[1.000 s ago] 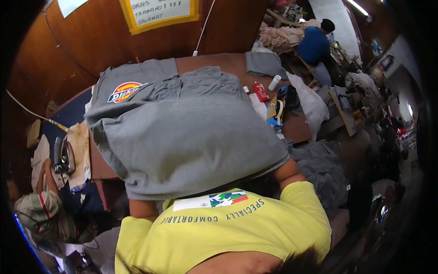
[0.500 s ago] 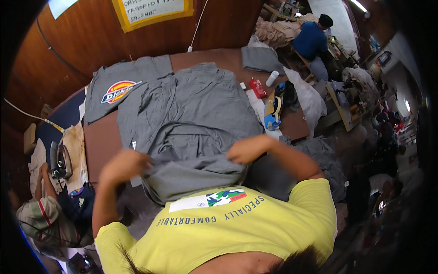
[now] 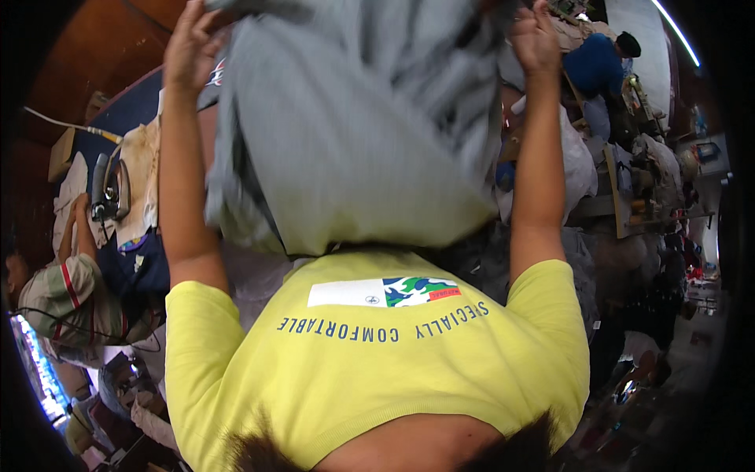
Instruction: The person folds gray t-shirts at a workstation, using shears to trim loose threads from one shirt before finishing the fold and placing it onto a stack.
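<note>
Both my arms stretch far forward, lifting a grey shirt (image 3: 354,118) that hangs in a broad, motion-blurred sheet before my chest. My left hand (image 3: 191,47) grips its far left edge with bent fingers, close to the top of the picture. On the other side, my right hand (image 3: 537,41) pinches the far right edge; the fingertips there are partly cut off and blurred. The raised cloth hides most of the tabletop and the other grey shirts. A bit of a printed shirt (image 3: 215,75) shows beside my left wrist.
At the left, another person's hands (image 3: 75,216) are near a clothes iron (image 3: 110,189) on a cloth-covered board. A person in a blue top (image 3: 594,67) sits at the far right. A white sheet (image 3: 580,145) hangs beside my right forearm.
Both hands have moved forward and apart, raising the grey shirt off the table. The cloth now covers the shirts, red packet and white bottle seen before.
</note>
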`<state>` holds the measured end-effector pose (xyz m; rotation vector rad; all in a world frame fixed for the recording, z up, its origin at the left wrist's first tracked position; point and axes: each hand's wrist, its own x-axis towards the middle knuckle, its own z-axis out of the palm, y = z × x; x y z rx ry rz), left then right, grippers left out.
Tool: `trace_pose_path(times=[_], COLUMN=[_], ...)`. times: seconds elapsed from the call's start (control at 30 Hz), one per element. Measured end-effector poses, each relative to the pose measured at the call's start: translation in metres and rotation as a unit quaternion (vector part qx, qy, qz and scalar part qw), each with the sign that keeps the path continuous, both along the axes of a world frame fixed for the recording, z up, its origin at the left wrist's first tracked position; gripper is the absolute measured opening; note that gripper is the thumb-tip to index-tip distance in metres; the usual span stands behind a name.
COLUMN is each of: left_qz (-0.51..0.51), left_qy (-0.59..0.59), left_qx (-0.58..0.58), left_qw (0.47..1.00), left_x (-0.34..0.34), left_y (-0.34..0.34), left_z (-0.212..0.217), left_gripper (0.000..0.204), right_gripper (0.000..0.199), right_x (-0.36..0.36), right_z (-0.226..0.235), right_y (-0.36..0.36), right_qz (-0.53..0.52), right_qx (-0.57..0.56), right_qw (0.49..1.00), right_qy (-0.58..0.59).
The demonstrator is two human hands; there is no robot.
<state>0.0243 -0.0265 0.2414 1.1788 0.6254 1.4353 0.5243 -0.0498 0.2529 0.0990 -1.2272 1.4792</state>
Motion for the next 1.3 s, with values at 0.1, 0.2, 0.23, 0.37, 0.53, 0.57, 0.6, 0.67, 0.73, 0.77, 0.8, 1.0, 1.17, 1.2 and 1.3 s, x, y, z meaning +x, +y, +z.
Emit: trace_pose_path(times=[0.1, 0.2, 0.23, 0.37, 0.53, 0.57, 0.6, 0.67, 0.73, 0.77, 0.8, 1.0, 1.17, 1.2, 1.3], left_qz=[0.073, -0.066, -0.116, -0.117, 0.058, 0.058, 0.146, 0.322, 0.476, 0.483, 0.486, 0.307, 0.137, 0.177, 0.272], left_qy=[0.191, 0.352, 0.378, 0.399, 0.643, 0.626, 0.592, 0.507, 0.309, 0.257, 0.202, 0.153, 0.287, 0.285, 0.279], left_qx=[-0.156, -0.107, -0.057, -0.110, 0.187, 0.200, 0.170, 0.105, 0.098, 0.062, 0.028, 0.006, 0.242, 0.227, 0.165], left_qw=[0.966, 0.927, 0.917, 0.903, 0.741, 0.752, 0.774, 0.793, 0.818, 0.835, 0.850, 0.939, 0.917, 0.914, 0.906], left_x=[-0.021, -0.005, -0.014, -0.055, -0.029, -0.016, -0.020, -0.042, -0.107, -0.108, -0.104, 0.002, 0.110, 0.108, 0.101], left_y=[0.014, -0.061, -0.086, -0.144, -0.153, -0.151, -0.149, -0.147, -0.142, -0.145, -0.145, -0.165, -0.197, -0.195, -0.181], left_z=[-0.117, -0.166, -0.162, -0.173, -0.163, -0.152, -0.147, -0.140, -0.157, -0.164, -0.171, -0.155, -0.080, -0.073, -0.062], left_gripper=[0.051, 0.045, 0.045, 0.042, 0.036, 0.025, 0.022, 0.017, 0.012, 0.012, 0.012, 0.021, 0.044, 0.045, 0.049], right_gripper=[0.049, 0.062, 0.066, 0.064, 0.051, 0.045, 0.038, 0.020, 0.018, 0.022, 0.024, 0.062, 0.063, 0.057, 0.025], right_x=[-0.088, -0.090, -0.100, -0.114, -0.147, -0.144, -0.141, -0.108, -0.059, -0.037, -0.020, -0.099, -0.229, -0.233, -0.216], right_z=[-0.073, -0.167, -0.188, -0.213, -0.191, -0.200, -0.203, -0.190, -0.172, -0.172, -0.175, -0.133, -0.069, -0.065, -0.032], right_y=[-0.018, -0.087, -0.116, -0.199, -0.213, -0.204, -0.194, -0.186, -0.187, -0.191, -0.199, -0.206, -0.190, -0.182, -0.162], right_qz=[-0.171, -0.098, -0.125, -0.141, -0.265, -0.287, -0.310, -0.463, -0.602, -0.594, -0.556, -0.394, -0.182, -0.143, -0.264], right_qx=[-0.235, -0.392, -0.448, -0.304, -0.172, -0.188, -0.200, -0.168, -0.191, -0.231, -0.276, -0.001, -0.020, -0.021, -0.025], right_qw=[0.950, 0.873, 0.819, 0.861, 0.739, 0.716, 0.694, 0.673, 0.632, 0.676, 0.692, 0.589, 0.805, 0.817, 0.851], right_qy=[-0.111, -0.271, -0.337, -0.384, -0.595, -0.608, -0.619, -0.552, -0.449, -0.370, -0.367, -0.706, -0.564, -0.559, -0.453])
